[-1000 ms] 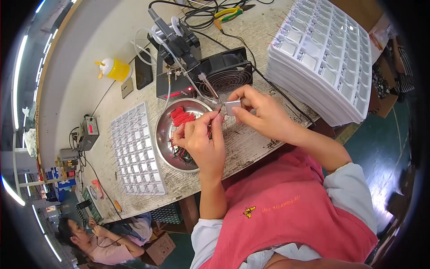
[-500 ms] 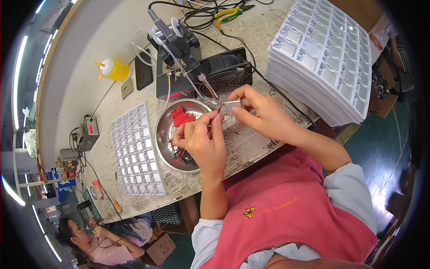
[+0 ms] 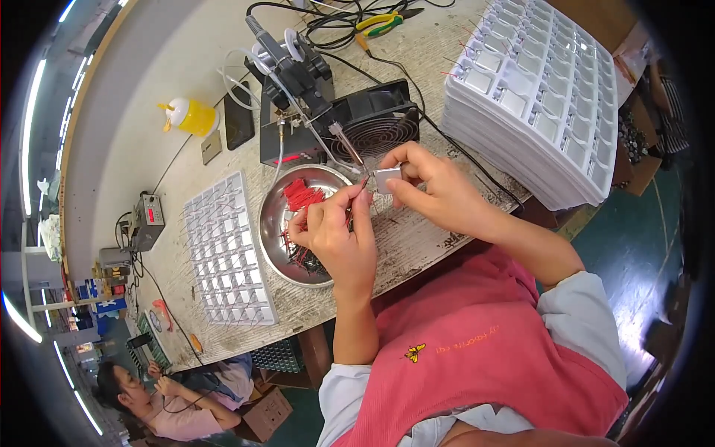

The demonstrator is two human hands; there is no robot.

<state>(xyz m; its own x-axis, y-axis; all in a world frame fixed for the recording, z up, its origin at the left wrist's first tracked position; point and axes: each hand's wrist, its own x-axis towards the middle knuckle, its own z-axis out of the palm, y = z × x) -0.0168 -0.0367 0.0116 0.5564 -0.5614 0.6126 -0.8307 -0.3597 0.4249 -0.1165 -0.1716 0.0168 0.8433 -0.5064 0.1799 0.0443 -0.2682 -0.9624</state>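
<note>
Between the thumb and fingers of my right hand [image 3: 443, 190] is a small flat silver block [image 3: 386, 179], which looks like a battery cell. My left hand [image 3: 335, 235] is closed in a pinch on a thin wire [image 3: 365, 182], its end close to the block's left edge. Just above the two hands, a soldering iron [image 3: 347, 143] on a stand points its tip down at that spot; whether it touches is too small to tell. Below and left of my left hand, a round metal bowl [image 3: 269, 261] contains red wires [image 3: 299, 193] and black ones, partly covered by the hand.
A white tray [image 3: 257, 298] of silver blocks with wires lies left of the bowl. Stacked white trays [image 3: 484, 123] rise at the right. Behind the iron stand a fan [image 3: 380, 130], cables and pliers [image 3: 383, 22]. A yellow bottle [image 3: 195, 117] is back left; a co-worker [image 3: 175, 406] sits lower left.
Almost nothing differs. Both hands keep their grip and place by the iron's tip, with only a slight shift of the fingers.
</note>
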